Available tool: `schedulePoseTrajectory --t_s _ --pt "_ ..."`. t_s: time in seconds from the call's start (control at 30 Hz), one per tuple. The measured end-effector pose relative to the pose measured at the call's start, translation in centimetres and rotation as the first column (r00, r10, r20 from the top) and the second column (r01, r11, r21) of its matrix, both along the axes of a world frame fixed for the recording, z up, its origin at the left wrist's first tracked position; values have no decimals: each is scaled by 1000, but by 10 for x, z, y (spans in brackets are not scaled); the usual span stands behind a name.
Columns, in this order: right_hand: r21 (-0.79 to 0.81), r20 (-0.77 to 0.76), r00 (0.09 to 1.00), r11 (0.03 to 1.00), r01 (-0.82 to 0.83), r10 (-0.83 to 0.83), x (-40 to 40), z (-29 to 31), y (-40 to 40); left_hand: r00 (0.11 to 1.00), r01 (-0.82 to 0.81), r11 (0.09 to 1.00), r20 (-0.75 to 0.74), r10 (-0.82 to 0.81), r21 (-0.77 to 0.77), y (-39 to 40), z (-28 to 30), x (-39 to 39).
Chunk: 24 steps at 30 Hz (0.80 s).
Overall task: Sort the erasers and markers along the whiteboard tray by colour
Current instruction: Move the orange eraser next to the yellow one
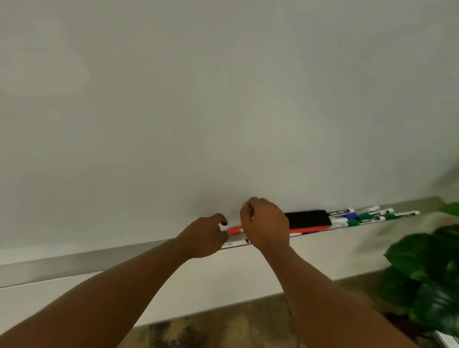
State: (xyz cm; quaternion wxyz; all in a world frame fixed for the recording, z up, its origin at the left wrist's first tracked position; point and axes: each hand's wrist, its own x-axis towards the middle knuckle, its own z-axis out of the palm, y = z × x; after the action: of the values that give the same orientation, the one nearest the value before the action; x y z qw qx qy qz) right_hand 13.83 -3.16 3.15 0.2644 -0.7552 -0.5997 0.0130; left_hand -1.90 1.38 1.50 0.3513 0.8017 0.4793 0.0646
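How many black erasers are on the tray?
1. The black eraser lies on the whiteboard tray, just right of the right hand, with markers beyond it. The hands may hide another.

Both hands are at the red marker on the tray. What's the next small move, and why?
Probably slide the red marker leftward along the tray, away from the black eraser. The left hand and right hand sit at its cap end, the blue marker and green markers cluster right, and the left stretch looks bare.
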Motion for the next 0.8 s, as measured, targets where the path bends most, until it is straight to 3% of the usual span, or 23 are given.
schedulePoseTrajectory --t_s 0.23,0.4,0.53,0.8 --pt "-40 -14 971 970 238 -239 97 -2 -4 1000 17 1000 -22 -17 0 -7 -5 96" --pt "-107 -6 947 941 320 -322 141 -13 -3 1000 11 1000 -19 -11 -28 -6 -15 136" --pt "-190 -2 927 910 368 -375 164 -29 -2 994 -104 989 31 107 -108 0 -23 156" --pt "-358 -179 863 848 390 -472 185 -58 8 951 -284 934 62 304 -218 10 -44 182"
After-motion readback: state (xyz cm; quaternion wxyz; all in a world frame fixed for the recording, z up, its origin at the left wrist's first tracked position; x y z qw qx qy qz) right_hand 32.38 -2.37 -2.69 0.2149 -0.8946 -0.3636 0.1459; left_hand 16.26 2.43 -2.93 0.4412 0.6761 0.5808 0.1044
